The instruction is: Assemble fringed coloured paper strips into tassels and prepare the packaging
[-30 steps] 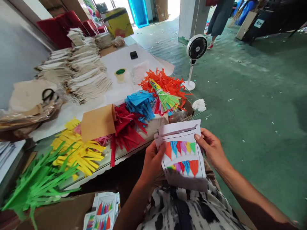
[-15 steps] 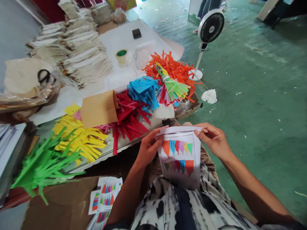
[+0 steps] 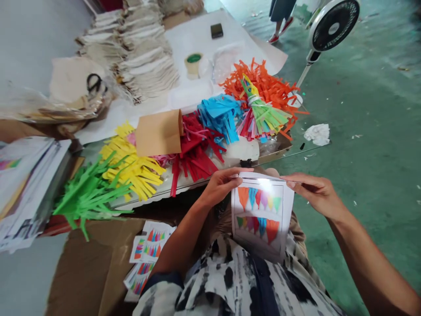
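Observation:
In front of my lap I hold a white printed sheet (image 3: 259,209) with two rows of colourful pennants on it. Its upper part catches a bright, glossy glare, and I cannot tell whether it sits in a clear sleeve. My left hand (image 3: 221,186) pinches the top left corner between thumb and fingers. At the top right corner, my right hand (image 3: 312,191) pinches the edge the same way. The top edge is stretched between both hands, folded or curled slightly. Similar printed sheets (image 3: 154,245) lie beside my left arm on a cardboard box (image 3: 88,263).
Along the table edge lie green (image 3: 88,188), yellow (image 3: 134,164), red (image 3: 194,162), blue (image 3: 220,114) and orange fringed tissue bundles (image 3: 256,79). A brown paper piece (image 3: 158,134) overlaps some. Stacked bags (image 3: 144,66) stand behind. A fan (image 3: 333,28) stands right; a person's legs (image 3: 279,24) show beyond.
The view has shifted, so the table things appear farther right. Both hands keep their hold on the sheet's top corners, and glare now shows on its upper part.

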`<action>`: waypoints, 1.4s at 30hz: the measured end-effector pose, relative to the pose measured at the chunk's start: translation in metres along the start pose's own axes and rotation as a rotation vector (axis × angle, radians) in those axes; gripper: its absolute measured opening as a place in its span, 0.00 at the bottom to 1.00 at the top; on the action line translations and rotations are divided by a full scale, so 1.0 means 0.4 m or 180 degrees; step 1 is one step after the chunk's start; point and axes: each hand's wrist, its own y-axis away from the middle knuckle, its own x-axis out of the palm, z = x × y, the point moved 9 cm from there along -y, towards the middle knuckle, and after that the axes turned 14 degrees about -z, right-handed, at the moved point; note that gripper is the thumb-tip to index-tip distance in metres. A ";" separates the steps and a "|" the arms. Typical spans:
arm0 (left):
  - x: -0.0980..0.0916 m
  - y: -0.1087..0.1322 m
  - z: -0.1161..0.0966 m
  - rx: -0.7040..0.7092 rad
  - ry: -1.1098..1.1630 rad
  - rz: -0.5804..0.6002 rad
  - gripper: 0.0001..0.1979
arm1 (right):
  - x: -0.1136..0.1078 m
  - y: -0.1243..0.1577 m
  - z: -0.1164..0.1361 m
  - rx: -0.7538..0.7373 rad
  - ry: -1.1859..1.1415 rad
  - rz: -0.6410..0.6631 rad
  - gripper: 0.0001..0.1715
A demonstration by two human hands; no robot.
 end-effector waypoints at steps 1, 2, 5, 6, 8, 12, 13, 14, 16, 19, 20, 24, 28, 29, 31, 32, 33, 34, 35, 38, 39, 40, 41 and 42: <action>-0.001 -0.002 0.002 -0.0009 -0.0020 0.0020 0.19 | 0.001 -0.001 0.008 -0.0106 0.0000 0.0077 0.12; -0.001 -0.004 0.005 -0.0037 -0.0035 0.0034 0.18 | 0.003 -0.001 0.016 -0.0211 -0.0018 0.0142 0.12; -0.003 -0.007 0.017 -0.0180 0.0000 0.0055 0.14 | 0.006 -0.003 0.042 -0.0487 -0.0052 0.0285 0.12; -0.005 -0.007 0.018 -0.0213 0.0025 0.0043 0.14 | 0.008 -0.003 0.048 -0.0557 -0.0032 0.0318 0.12; -0.008 -0.005 0.016 -0.0233 0.0070 0.0020 0.13 | 0.013 -0.004 0.060 -0.0671 0.0039 0.0389 0.13; 0.002 0.005 -0.008 -0.0088 -0.0015 0.0080 0.13 | 0.020 -0.003 0.088 -0.0871 0.0189 0.0517 0.14; 0.004 0.007 -0.015 -0.0022 -0.0090 0.0013 0.12 | 0.019 -0.003 0.096 -0.0913 0.0221 0.0551 0.15; 0.003 0.009 -0.021 0.0037 -0.0179 -0.0101 0.12 | 0.018 -0.002 0.104 -0.0943 0.0245 0.0587 0.16; 0.001 0.012 -0.026 0.0080 -0.0351 -0.0383 0.12 | 0.018 0.001 0.117 -0.0924 0.0256 0.0703 0.18; 0.005 0.020 -0.029 0.0000 -0.0376 -0.0636 0.13 | 0.019 0.004 0.119 -0.0589 0.0167 0.0719 0.21; 0.007 0.023 -0.030 -0.0054 -0.0302 -0.0661 0.14 | 0.016 0.002 0.113 -0.0375 0.0115 0.0583 0.21; 0.009 0.034 -0.023 -0.0432 0.0051 -0.0594 0.23 | 0.020 0.011 0.074 0.0650 -0.0156 -0.0005 0.22; -0.002 0.042 0.012 -0.0836 0.0133 -0.0576 0.18 | 0.059 0.035 0.071 0.1048 -0.0536 0.0164 0.20; -0.003 0.043 0.023 -0.0923 0.0167 -0.0572 0.17 | 0.060 0.037 0.074 0.1042 -0.0590 0.0152 0.19; -0.006 0.045 0.039 -0.1058 0.0268 -0.0581 0.16 | 0.056 0.038 0.078 0.0975 -0.0627 0.0060 0.18; -0.007 0.044 0.041 -0.1093 0.0312 -0.0585 0.16 | 0.054 0.037 0.081 0.0924 -0.0593 0.0019 0.18; -0.007 0.042 0.037 -0.1085 0.0319 -0.0576 0.16 | 0.051 0.035 0.084 0.0855 -0.0526 -0.0033 0.18; -0.006 0.039 0.027 -0.1036 0.0284 -0.0536 0.16 | 0.048 0.033 0.089 0.0774 -0.0435 -0.0088 0.18; -0.001 0.035 0.012 -0.0960 0.0213 -0.0452 0.17 | 0.045 0.031 0.094 0.0689 -0.0337 -0.0137 0.18; 0.023 0.024 -0.035 -0.0744 -0.0128 -0.0069 0.20 | 0.044 0.029 0.106 0.0529 -0.0139 -0.0191 0.17; 0.030 0.020 -0.044 -0.0709 -0.0233 0.0032 0.19 | 0.047 0.030 0.106 0.0529 -0.0134 -0.0147 0.17; 0.034 0.016 -0.048 -0.0693 -0.0315 0.0113 0.18 | 0.051 0.031 0.104 0.0544 -0.0153 -0.0085 0.17; 0.036 0.011 -0.048 -0.0670 -0.0383 0.0168 0.17 | 0.053 0.032 0.102 0.0548 -0.0180 -0.0029 0.17; 0.036 0.005 -0.047 -0.0617 -0.0441 0.0197 0.16 | 0.054 0.032 0.099 0.0530 -0.0201 0.0016 0.16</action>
